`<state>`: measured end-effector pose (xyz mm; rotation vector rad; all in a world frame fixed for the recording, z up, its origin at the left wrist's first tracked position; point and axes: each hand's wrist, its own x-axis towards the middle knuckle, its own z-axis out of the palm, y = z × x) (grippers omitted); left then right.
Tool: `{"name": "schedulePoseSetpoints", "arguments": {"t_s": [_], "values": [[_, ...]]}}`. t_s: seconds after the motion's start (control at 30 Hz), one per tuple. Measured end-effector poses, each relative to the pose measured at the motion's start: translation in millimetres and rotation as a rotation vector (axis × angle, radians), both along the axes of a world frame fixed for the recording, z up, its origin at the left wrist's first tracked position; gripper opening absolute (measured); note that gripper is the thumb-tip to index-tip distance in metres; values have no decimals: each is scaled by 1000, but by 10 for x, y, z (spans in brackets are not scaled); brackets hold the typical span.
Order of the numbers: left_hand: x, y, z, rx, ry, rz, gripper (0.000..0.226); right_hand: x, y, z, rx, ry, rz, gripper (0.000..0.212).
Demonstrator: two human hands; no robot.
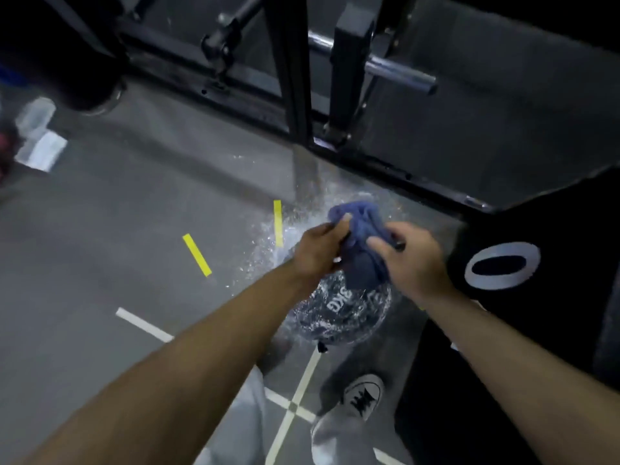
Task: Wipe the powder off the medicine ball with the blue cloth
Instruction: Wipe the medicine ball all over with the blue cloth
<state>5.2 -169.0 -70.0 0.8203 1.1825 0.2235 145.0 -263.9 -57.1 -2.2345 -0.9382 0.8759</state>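
Clearly the wiping is barely begun: the medicine ball [342,310] lies on the floor [134,213], thickly speckled with white powder. Both the left hand [318,253] and right hand [411,260] grasp the bunched blue cloth [360,243] above it.

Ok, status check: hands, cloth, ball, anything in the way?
Left hand and right hand both gripping blue cloth, bunched above ball. Medicine ball on floor, still powder-flecked. Powder scattered on floor alongside. Nothing blocking.
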Motion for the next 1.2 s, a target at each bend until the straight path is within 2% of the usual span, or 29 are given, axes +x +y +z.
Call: {"name": "schedulePoseSetpoints", "arguments": {"t_s": [0.03, 0.13, 0.17, 0.27, 0.33, 0.4, 0.47, 0.53, 0.6, 0.63, 0.67, 0.77, 0.87, 0.93, 1.13, 1.2], "values": [[-117, -124, -244, 39, 56, 43, 22, -99, -124, -233, 13, 36, -23, 11], [-476, -364, -872, 227, 262, 59, 29, -239, -379, -865, 6, 153, -206, 42], [-578, -414, -1027, 253, 277, 62, 29, -275, -431, -1042, -32, 241, -302, 45], [-826, -481, -1455, 398, 353, -97, 31, -462, -524, -1457, -104, 570, -549, 48], [-868, -503, -1708, 457, 431, -224, 30, -582, -567, -1662, -179, 610, -561, 40], [-903, -501, -1877, 455, 474, -274, 28, -694, -634, -1843, -193, 465, -466, 21], [-941, -495, -1916, 511, 486, -309, 34, -782, -691, -1926, -173, 272, -393, 20], [-961, -472, -1872, 565, 493, -345, 39, -839, -682, -1880, -118, 172, -423, 18], [-956, -429, -1796, 624, 476, -334, 29, -857, -668, -1800, -40, 68, -455, 19], [-951, -395, -1784, 632, 458, -305, 17, -862, -667, -1769, -12, -47, -428, 22], [-945, -356, -1792, 639, 443, -281, 10, -875, -670, -1754, 31, -182, -371, 22], [-963, -236, -1886, 707, 450, -313, 28, -1069, -696, -1804, 138, -457, -84, 13], [-980, -229, -2069, 817, 401, -441, 30, -1339, -731, -2097, 53, -539, 128, 41], [-1021, -271, -2246, 885, 356, -512, 27, -1423, -749, -2319, -37, -581, 167, 56], [-1126, -150, -2524, 1090, 234, -543, 34, -1566, -689, -2535, -42, -669, -37, 67], [-1100, -74, -2602, 1122, 236, -610, 39, -1642, -650, -2549, -46, -695, -100, 62]]}}
